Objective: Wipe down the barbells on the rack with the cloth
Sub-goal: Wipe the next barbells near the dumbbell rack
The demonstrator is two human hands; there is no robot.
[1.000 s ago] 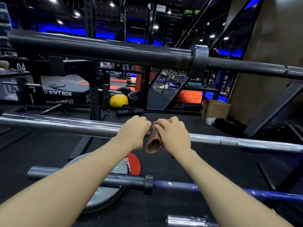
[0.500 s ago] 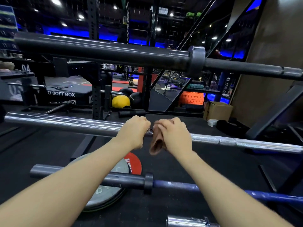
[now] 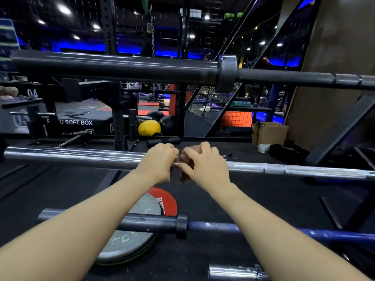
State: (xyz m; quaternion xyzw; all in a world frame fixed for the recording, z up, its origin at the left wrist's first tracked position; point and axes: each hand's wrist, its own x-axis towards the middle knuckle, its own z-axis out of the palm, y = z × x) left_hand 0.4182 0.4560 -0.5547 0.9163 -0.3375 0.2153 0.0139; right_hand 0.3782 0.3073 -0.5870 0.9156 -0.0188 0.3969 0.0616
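Both hands: left hand [image 3: 160, 161], right hand [image 3: 205, 165] pinch cloth [image 3: 185, 175] | on chrome barbell [image 3: 284, 169] | open bar either side

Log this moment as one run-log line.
stage: wiping chrome barbell | left hand: on cloth at bar | right hand: gripping cloth | black barbell above: untouched

Two bare forearms and two bare hands, nothing worn.

Both forearms are uncovered from the bottom edge of the view up to the wrists: no sleeve, cuff, watch or band shows. The left hand [image 3: 160, 163] and right hand [image 3: 205, 165] carry no gloves and no rings on the fingers in sight; nails look short and unpainted.
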